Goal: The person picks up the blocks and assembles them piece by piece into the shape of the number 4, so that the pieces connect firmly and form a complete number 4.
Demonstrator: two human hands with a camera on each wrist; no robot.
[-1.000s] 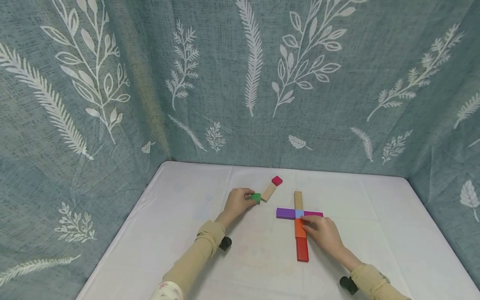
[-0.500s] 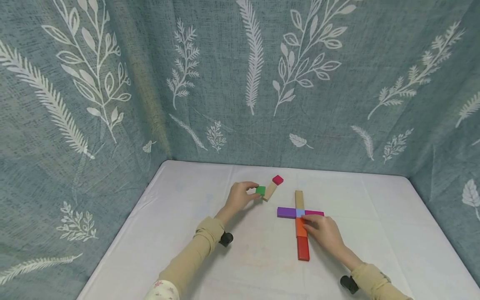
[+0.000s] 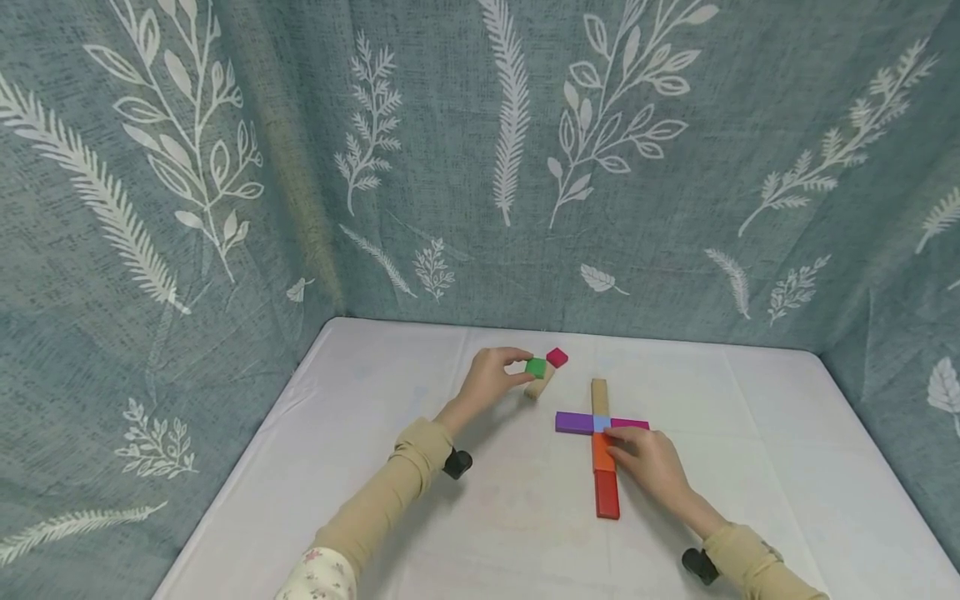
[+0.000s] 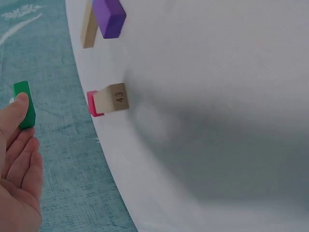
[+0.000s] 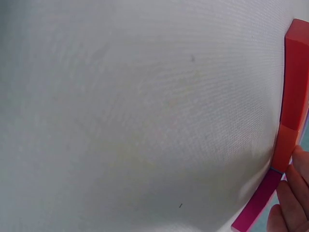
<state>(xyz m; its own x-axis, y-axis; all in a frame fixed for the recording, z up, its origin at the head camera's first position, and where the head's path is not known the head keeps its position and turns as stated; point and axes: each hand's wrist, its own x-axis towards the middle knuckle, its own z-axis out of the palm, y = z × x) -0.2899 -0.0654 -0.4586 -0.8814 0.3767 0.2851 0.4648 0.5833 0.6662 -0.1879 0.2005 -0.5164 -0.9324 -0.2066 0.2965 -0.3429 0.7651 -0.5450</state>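
My left hand [image 3: 491,377] pinches a green block [image 3: 536,368] between thumb and fingertips, raised off the table. Below it in the head view, and partly covered by it, lies a plain wood block [image 4: 111,98], whose end bears the number 43. A crimson block [image 3: 557,357] touches that block's far end. My right hand [image 3: 654,467] rests its fingertips on a cross of flat-lying blocks, by the light blue block [image 3: 602,423] and the orange block [image 3: 603,454]. A purple block [image 3: 573,422], a magenta block [image 3: 630,424], a plain wood block [image 3: 599,397] and a red block [image 3: 607,496] form the arms.
A white cloth [image 3: 517,517] covers the table. Behind and on both sides hangs a teal curtain [image 3: 465,150] with white leaf prints. A black wrist camera [image 3: 457,463] sits under the left wrist, another black camera [image 3: 699,566] under the right.
My left hand has carried the green block up, away from me and to the right, from beside the loose wood block to over it. My right hand has stayed at the cross.
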